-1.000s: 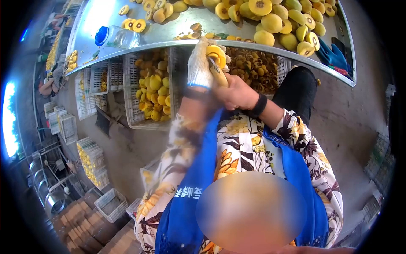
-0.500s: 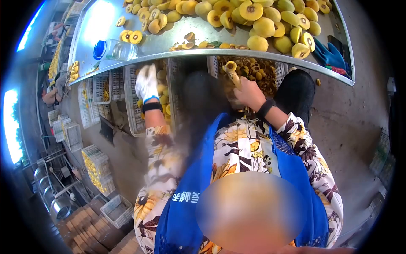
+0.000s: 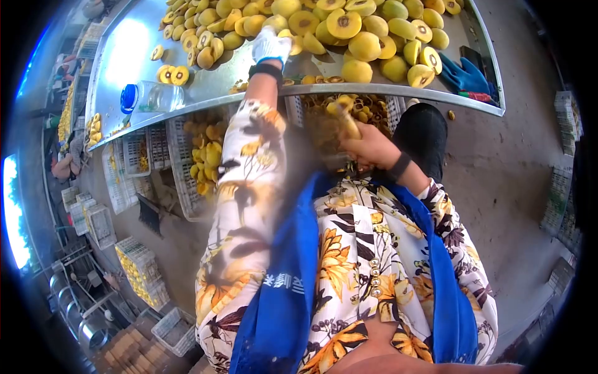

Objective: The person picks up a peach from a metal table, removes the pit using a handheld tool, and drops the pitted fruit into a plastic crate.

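In a white glove, my left hand (image 3: 271,48) reaches over the metal table to the near edge of a pile of yellow peaches (image 3: 300,23), many of them halved with brown centres. Its fingertips are against or just short of the fruit; their grip is hard to make out. Bare and closed, my right hand (image 3: 372,147) grips a light-handled pitting tool (image 3: 350,127) below the table's front edge. The tool's tip is blurred and yellowish, above a crate of peach scraps (image 3: 367,111). Left of my legs, another crate (image 3: 185,181) holds yellow peaches.
A clear bottle with a blue cap (image 3: 152,98) lies on the metal table (image 3: 215,81). Blue gloves (image 3: 466,76) and a red-handled item (image 3: 476,96) rest at its right corner. Stacked crates (image 3: 138,265) stand on the floor at left. More crates (image 3: 554,202) are at right.
My left hand has risen from the peach crate below the table to the pile on top. My right hand keeps the pitting tool, with its tip now blurred. The view has shifted slightly.
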The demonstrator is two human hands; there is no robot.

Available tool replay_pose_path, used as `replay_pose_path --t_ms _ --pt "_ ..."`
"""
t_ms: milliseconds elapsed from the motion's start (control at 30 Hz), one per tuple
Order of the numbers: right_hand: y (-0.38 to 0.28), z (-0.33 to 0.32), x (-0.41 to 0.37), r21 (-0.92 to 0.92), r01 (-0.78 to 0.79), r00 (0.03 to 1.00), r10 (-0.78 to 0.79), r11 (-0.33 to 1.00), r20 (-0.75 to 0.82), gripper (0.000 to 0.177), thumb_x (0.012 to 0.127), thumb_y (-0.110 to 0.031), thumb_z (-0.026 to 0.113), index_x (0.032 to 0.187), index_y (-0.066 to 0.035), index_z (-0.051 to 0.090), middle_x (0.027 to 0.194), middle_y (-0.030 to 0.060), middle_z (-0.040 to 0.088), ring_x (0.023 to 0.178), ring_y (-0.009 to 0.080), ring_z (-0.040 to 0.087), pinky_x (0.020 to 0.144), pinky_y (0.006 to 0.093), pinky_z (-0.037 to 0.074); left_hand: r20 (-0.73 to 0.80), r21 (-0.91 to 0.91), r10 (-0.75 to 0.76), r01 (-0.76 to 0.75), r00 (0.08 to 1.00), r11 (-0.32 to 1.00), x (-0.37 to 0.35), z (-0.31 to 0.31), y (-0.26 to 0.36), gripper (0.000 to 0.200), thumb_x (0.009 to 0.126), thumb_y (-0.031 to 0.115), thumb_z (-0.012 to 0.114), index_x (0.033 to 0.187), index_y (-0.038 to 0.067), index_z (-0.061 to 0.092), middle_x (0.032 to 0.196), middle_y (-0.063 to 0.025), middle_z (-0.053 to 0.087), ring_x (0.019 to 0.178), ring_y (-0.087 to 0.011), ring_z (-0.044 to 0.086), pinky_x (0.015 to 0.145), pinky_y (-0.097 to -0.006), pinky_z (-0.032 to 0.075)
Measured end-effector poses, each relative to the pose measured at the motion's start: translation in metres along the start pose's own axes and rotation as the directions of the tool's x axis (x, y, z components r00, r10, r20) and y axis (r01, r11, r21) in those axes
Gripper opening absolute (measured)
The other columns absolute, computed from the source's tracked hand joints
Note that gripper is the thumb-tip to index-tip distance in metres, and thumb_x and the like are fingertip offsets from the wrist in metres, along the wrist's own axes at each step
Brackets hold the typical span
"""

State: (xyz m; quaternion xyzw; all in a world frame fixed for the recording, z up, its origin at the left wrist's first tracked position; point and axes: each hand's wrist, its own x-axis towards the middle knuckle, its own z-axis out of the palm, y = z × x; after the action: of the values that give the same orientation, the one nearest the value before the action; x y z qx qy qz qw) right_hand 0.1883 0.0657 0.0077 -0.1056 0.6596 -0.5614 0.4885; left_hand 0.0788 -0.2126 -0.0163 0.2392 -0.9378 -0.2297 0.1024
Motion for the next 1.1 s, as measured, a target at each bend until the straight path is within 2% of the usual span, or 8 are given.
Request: replay_pose_path --t_ms 33,133,267,367,467,667,933,1100 --pt "-0.009 0.006 -0.005 -0.512 -0.023 0.995 -0.031 0.859 -0.097 0.027 0.078 -0.020 0.063 0.089 0.003 0.052 0.071 0.0216 0.061 0.054 0.0324 0.060 0.052 0.0377 0.048 -0.050 -0.122 -0.021 0.015 0.999 0.992 -0.011 -0.009 -0.004 0.046 0.067 0.028 0.068 0.105 0.002 0.062 0.094 -0.0203 0.064 0.079 -0.0271 0.064 0.070 -0.0339 0.050" --pt "0.004 0.023 0.004 -0.696 0.086 0.923 -0.319 0.713 -0.213 0.035 0.076 -0.024 0.066 0.094 0.004 0.054 0.076 0.0274 0.060 0.068 0.0416 0.060 0.062 0.0429 0.049 0.108 -0.680 -0.152 0.185 0.982 0.710 -0.069 -0.055 0.014 0.045 0.072 0.016 0.067 0.111 -0.003 0.056 0.097 -0.0154 0.064 0.087 -0.0222 0.063 0.072 -0.0316 0.051" --pt "-0.017 0.033 0.012 -0.582 0.297 0.708 -0.583 0.757 -0.398 0.041 0.077 -0.026 0.069 0.101 0.003 0.053 0.074 0.0225 0.062 0.065 0.0346 0.062 0.059 0.0387 0.049 0.220 -0.804 -0.137 0.259 0.966 0.535 -0.129 -0.079 0.023 0.042 0.080 0.005 0.059 0.119 -0.007 0.049 0.100 -0.0131 0.062 0.084 -0.0147 0.062 0.061 -0.0235 0.050" --pt "-0.028 0.031 0.019 -0.376 0.428 0.726 -0.561 0.822 -0.398 0.039 0.080 -0.025 0.061 0.109 0.000 0.052 0.082 0.0188 0.064 0.069 0.0280 0.064 0.064 0.0351 0.050 0.269 -0.834 -0.021 0.244 0.963 0.495 -0.160 -0.081 0.032 0.036 0.082 0.003 0.057 0.117 -0.005 0.051 0.103 -0.0146 0.061 0.091 -0.0177 0.061 0.080 -0.0251 0.049" --pt "-0.022 0.033 0.023 0.034 0.501 0.827 -0.466 0.865 -0.314 0.031 0.087 -0.024 0.061 0.106 -0.002 0.051 0.067 0.0028 0.057 0.046 0.0070 0.049 0.041 0.0219 0.040 0.321 -0.943 0.020 0.317 0.947 0.102 -0.187 -0.075 0.046 0.025 0.087 0.010 0.055 0.109 -0.003 0.055 0.090 -0.0074 0.061 0.082 -0.0130 0.058 0.074 -0.0241 0.048" --pt "-0.011 0.031 0.014 -0.007 0.312 0.934 -0.308 0.950 -0.181 0.029 0.089 -0.026 0.059 0.101 -0.001 0.049 0.059 0.0015 0.052 0.037 0.0049 0.040 0.035 0.0194 0.032 0.567 -0.819 -0.152 0.533 0.810 -0.214 -0.204 -0.044 0.031 0.024 0.090 0.026 0.055 0.103 0.005 0.057 0.090 -0.0041 0.059 0.080 -0.0138 0.057 0.071 -0.0280 0.048" --pt "0.001 0.027 0.003 0.151 0.204 0.974 -0.216 0.967 0.067 0.025 0.090 -0.021 0.056 0.102 -0.001 0.049 0.059 0.0018 0.053 0.036 0.0036 0.039 0.034 0.0176 0.030 0.502 -0.863 -0.020 0.502 0.865 0.058 -0.200 -0.047 0.025 0.022 0.087 0.012 0.055 0.106 0.002 0.056 0.093 -0.0058 0.060 0.080 -0.0130 0.057 0.073 -0.0255 0.048" --pt "0.008 0.034 0.004 -0.398 0.340 0.905 -0.412 0.852 -0.108 0.028 0.085 -0.019 0.059 0.102 0.001 0.049 0.066 0.0125 0.059 0.054 0.0205 0.056 0.051 0.0318 0.044 0.466 -0.884 0.007 0.466 0.885 0.025 -0.200 -0.028 0.022 0.017 0.086 0.014 0.059 0.099 0.004 0.057 0.088 -0.0048 0.059 0.078 -0.0134 0.058 0.066 -0.0258 0.050"
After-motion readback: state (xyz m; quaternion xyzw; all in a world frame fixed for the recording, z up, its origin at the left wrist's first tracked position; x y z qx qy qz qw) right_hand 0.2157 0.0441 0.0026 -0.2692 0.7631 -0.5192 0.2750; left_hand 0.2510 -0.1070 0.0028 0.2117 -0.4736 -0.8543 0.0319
